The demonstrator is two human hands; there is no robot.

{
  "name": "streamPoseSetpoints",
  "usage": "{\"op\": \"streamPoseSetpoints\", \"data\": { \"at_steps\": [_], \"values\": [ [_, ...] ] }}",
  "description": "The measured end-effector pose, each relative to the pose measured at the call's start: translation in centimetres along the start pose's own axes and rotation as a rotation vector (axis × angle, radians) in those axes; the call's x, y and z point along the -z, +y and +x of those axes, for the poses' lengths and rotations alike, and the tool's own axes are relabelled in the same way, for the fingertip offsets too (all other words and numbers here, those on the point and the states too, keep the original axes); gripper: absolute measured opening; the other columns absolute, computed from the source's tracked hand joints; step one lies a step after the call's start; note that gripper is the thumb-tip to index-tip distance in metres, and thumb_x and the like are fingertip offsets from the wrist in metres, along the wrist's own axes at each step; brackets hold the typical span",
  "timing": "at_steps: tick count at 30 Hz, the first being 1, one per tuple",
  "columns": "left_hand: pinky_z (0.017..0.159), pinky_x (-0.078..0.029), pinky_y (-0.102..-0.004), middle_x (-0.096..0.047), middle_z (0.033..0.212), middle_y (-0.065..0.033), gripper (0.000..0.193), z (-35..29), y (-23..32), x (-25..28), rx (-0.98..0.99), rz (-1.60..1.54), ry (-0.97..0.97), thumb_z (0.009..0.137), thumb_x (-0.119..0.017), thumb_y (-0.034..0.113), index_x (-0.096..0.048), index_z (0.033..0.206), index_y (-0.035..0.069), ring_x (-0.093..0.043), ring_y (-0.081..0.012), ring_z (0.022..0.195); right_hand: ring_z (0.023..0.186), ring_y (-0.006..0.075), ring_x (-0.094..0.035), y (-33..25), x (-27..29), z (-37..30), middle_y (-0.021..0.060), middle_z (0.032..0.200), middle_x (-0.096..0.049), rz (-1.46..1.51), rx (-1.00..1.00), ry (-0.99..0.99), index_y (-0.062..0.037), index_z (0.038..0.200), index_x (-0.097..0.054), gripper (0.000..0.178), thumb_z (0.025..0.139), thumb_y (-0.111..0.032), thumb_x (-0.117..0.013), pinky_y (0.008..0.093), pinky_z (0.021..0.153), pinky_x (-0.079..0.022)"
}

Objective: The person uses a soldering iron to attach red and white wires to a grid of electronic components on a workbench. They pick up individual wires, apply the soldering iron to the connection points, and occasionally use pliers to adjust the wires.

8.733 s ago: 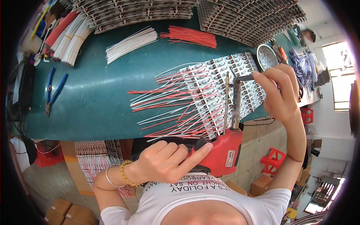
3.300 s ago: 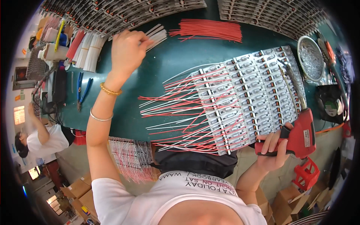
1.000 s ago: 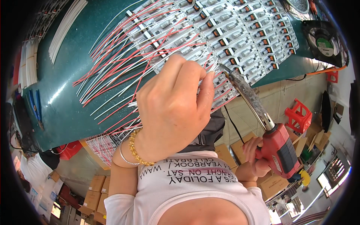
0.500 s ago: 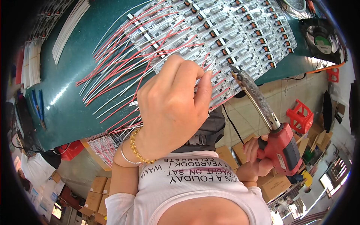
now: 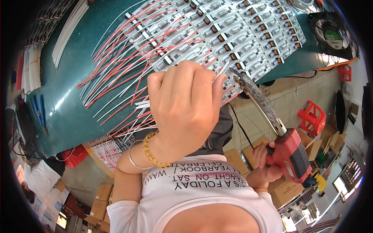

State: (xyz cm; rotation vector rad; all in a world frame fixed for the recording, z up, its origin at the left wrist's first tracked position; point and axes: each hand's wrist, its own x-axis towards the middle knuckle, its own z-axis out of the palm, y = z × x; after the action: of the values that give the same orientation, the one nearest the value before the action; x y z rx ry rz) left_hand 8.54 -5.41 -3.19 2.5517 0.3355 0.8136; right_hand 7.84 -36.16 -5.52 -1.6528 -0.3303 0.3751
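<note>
My left hand [image 5: 184,106] is closed over the near edge of a large panel of small circuit boards [image 5: 248,46]. Its thumb and forefinger pinch thin white wire; the ends show beyond the fingertips, and a bundle of white wires [image 5: 143,104] sticks out on the hand's other side. My right hand [image 5: 268,167] grips the red and black handle of a soldering gun [image 5: 293,155]. The gun's dark, crusted tip sits over the panel's near edge, just right of my left fingertips. Red and white wires [image 5: 116,73] fan out leftward from the boards. My left palm is hidden.
A green table [image 5: 66,120] lies under the panel. Blue-handled pliers [image 5: 40,112] and white strips [image 5: 70,33] are on its left. A black fan [image 5: 332,37] stands at the right end. Red stools [image 5: 312,117] and cardboard boxes [image 5: 285,192] are on the floor.
My left hand has shifted slightly right, and its fingers have turned with the knuckles facing up. The soldering gun's tip has moved a little left, closer to my left fingertips.
</note>
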Motion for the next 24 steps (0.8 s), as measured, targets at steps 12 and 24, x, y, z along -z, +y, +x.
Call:
{"op": "streamPoseSetpoints", "data": {
  "at_steps": [12,24],
  "values": [
    [0.063,-0.032,-0.0312,-0.057,0.072,-0.0026,0.016,0.0,-0.3,0.2,0.004,-0.009,-0.007,0.07,-0.072,0.004,-0.057,0.077,0.007,-0.053,-0.0173,0.065,0.049,0.012,-0.044,-0.3,0.1,0.0,-0.0009,0.057,-0.048,-0.24,-0.038,-0.062,0.0004,0.103,-0.045,0.068,0.075,-0.06,-0.058,0.0266,0.05,-0.036],
    [0.067,-0.034,-0.033,-0.054,0.075,-0.0023,0.015,-0.1,-0.2,0.0,0.004,-0.068,0.039,0.069,-0.072,0.011,-0.06,0.076,0.008,-0.05,-0.0174,0.061,0.038,0.0101,-0.041,-1.5,-1.8,2.1,-0.0046,0.046,-0.041,0.241,0.014,-0.1,0.0021,0.121,-0.04,0.088,0.073,-0.07,-0.055,0.0251,0.043,-0.035]
  ]
}}
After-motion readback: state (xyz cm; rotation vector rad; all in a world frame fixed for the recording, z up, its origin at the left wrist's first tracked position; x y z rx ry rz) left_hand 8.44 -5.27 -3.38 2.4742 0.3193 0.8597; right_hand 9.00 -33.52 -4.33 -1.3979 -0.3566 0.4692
